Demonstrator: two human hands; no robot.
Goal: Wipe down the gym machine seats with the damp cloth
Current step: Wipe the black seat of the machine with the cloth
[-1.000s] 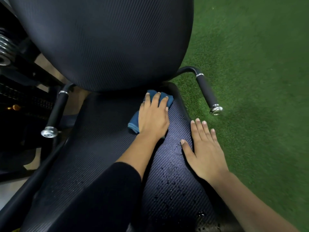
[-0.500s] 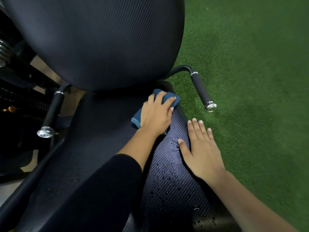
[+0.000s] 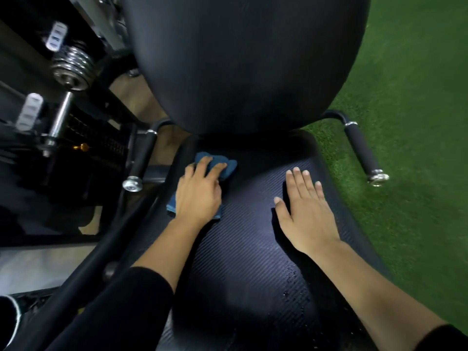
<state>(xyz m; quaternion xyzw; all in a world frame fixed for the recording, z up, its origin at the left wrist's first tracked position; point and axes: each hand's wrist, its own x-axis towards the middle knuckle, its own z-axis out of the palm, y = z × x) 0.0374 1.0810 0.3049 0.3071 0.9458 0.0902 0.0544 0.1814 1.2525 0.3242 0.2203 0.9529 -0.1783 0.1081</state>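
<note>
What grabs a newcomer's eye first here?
The left hand presses a blue cloth onto the back left corner of the black seat, just below the big backrest. The right hand lies flat on the seat's right side, with water droplets nearer the camera. Bright green turf fills the right edge.

Seat [image 3: 253,249] in the middle, stretching from near to far; backrest [image 3: 240,59] at its far end, overhanging the far edge; cloth [image 3: 228,167] on the seat at the far-left edge, just before the backrest; left hand [image 3: 197,196] flat on top of the cloth; right hand [image 3: 306,214] flat on the seat, right of the cloth and apart from it; droplets [image 3: 293,287] on the seat, nearer, right of centre; left handle [image 3: 143,158] beside the seat's left edge, right handle [image 3: 362,153] beside its right; weight plates [image 3: 72,67] far left; turf [image 3: 417,122] along the right.
</note>
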